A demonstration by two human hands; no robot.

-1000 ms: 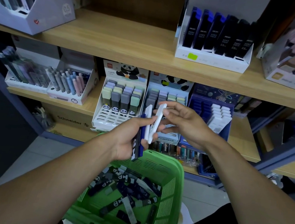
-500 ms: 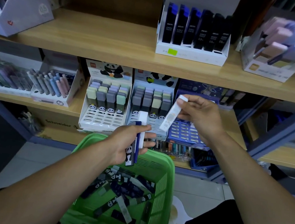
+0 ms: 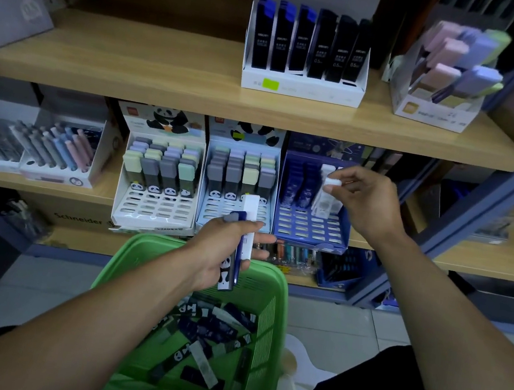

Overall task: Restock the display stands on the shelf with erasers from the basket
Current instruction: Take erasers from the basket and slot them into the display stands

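Right hand (image 3: 366, 199): we pinch a white eraser (image 3: 327, 194) at the blue stand (image 3: 310, 227).
Left hand (image 3: 226, 249): we grip several erasers (image 3: 242, 241).
Writing: "Schneider" carton (image 3: 78, 217); "0.5" packs (image 3: 310, 41).

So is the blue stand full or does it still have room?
Still has room. The blue stand holds erasers only in its back rows; its front slots show empty. The right hand holds a white eraser over it.

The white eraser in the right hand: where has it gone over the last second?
The right hand drew the white eraser away from the left hand and carried it right, up to the blue display stand. The left hand still grips its erasers above the green basket.
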